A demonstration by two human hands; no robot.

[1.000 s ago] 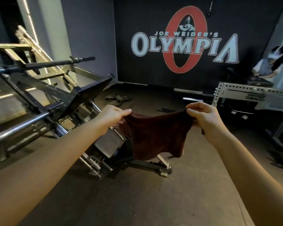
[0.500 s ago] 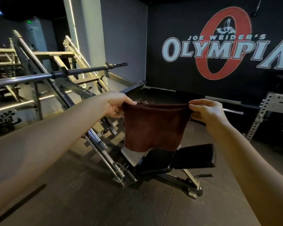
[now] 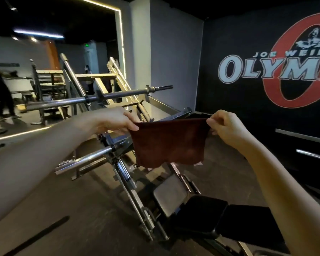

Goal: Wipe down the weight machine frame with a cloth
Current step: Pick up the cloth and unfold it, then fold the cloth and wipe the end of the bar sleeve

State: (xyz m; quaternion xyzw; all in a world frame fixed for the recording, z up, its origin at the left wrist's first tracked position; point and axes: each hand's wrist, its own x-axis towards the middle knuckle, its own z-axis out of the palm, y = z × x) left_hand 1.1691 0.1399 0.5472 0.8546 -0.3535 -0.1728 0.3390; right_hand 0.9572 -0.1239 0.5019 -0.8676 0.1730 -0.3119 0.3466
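A dark maroon cloth (image 3: 169,144) hangs stretched flat in the air in front of me. My left hand (image 3: 115,120) pinches its upper left corner and my right hand (image 3: 224,126) pinches its upper right corner. Behind and below the cloth stands the weight machine frame (image 3: 126,174), a slanted steel sled with chrome rails, a long loading bar (image 3: 100,97) across it and a black padded seat (image 3: 227,221) at its foot. The cloth hides part of the sled's footplate. Neither hand touches the machine.
A mirror wall (image 3: 26,74) at the left reflects the machine and a standing person (image 3: 0,89). A black wall with a large red and white logo (image 3: 284,69) closes the right side. Chrome bars (image 3: 312,154) stick out low at the right. Dark rubber floor (image 3: 81,209) lies around the machine.
The view has swung left and closer to the machine. The cloth, held by both hands throughout, now hangs stretched taut and flat in front of the sled.
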